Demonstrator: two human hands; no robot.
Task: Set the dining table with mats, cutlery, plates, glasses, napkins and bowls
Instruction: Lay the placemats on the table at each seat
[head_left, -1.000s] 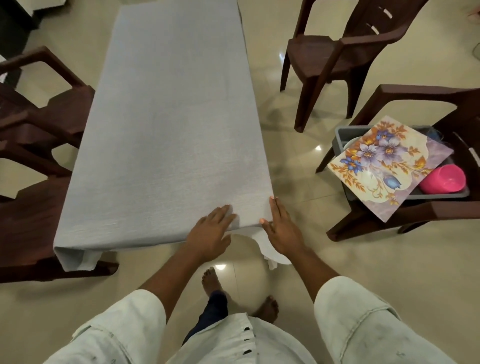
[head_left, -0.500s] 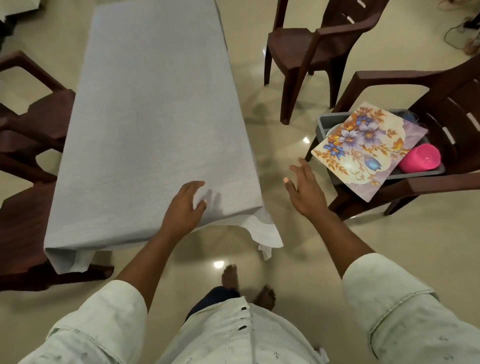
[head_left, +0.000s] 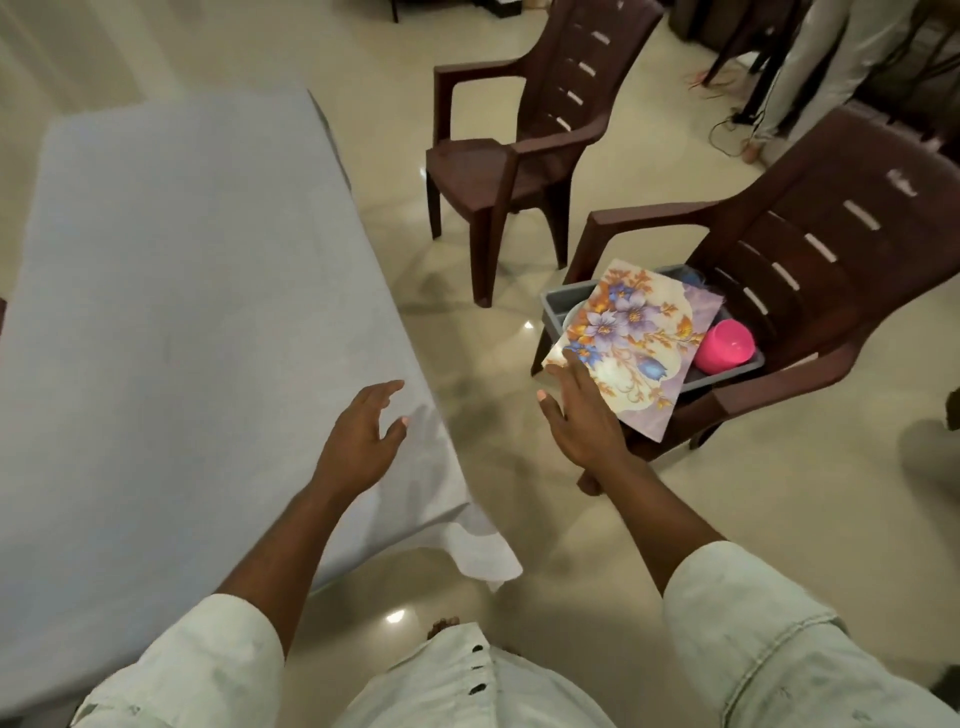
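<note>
— Since a second earlier, both our hands had come off the cloth's near corner: the right hand (head_left: 584, 423) had swung out to the floral mat (head_left: 636, 345), and the left hand (head_left: 363, 441) had lifted to hover over the grey-clothed desk (head_left: 182, 312).

— Were we holding anything yet?

— No. The right hand's fingers were spread and straight, their tips reaching the mat's near edge, with no grip taken. The left was loosely open too, holding nothing.

— And where was the mat?

— On top of a grey tub (head_left: 727, 371) that sat on the seat of the nearer brown chair (head_left: 831, 249), well apart from the desk. It overhung the tub toward us, with a pink cup (head_left: 724, 345) beside it in the tub and what looked like a plate's pale rim underneath.

— What could go wrong?

— We judged the mat might be more than one sheet; a hasty pull by the near edge could fan the stack onto the floor. Dragging rather than lifting could also tip the cup or shift the tub on the seat. And the cloth corner hung loose by our legs, so stepping across could snag it and skew the cover.
</note>
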